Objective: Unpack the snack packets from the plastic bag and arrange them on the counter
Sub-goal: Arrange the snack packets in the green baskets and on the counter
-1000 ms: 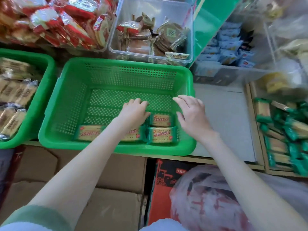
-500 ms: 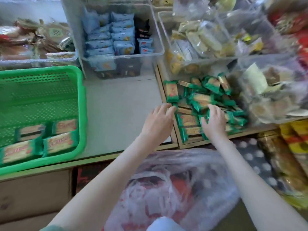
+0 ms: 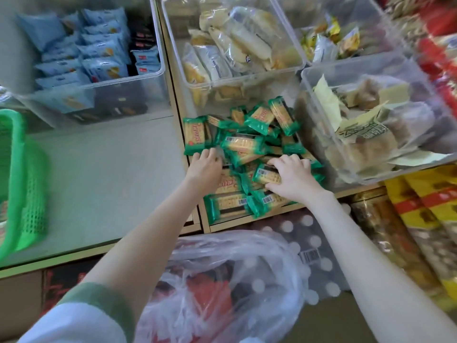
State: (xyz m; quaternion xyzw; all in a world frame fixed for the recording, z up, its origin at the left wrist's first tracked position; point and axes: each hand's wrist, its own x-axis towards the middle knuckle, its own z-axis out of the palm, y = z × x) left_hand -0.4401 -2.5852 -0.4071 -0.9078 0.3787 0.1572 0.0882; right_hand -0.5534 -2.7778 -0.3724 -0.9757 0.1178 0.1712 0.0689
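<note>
A heap of green-wrapped cracker packets (image 3: 247, 144) fills a shallow wooden tray (image 3: 222, 225) on the right of the counter. My left hand (image 3: 205, 167) lies at the heap's left edge, fingers curled down over the lower end of one packet (image 3: 195, 136). My right hand (image 3: 293, 178) grips another packet (image 3: 267, 175) near the front of the heap, thumb below and fingers on top. A clear plastic bag (image 3: 222, 280) with red and dark contents sits below the counter edge, between my arms.
The grey counter top (image 3: 111, 181) stretches left of the tray. A green perforated basket (image 3: 19, 184) stands at the far left. Clear bins hold blue packets (image 3: 86, 58), pale packets (image 3: 235, 45) and brown pastries (image 3: 371, 125) behind and to the right. Yellow-red bags (image 3: 425, 199) lie lower right.
My view and both hands swung right, from the green basket to the tray of green packets. Both hands have now sunk into the heap and closed on packets.
</note>
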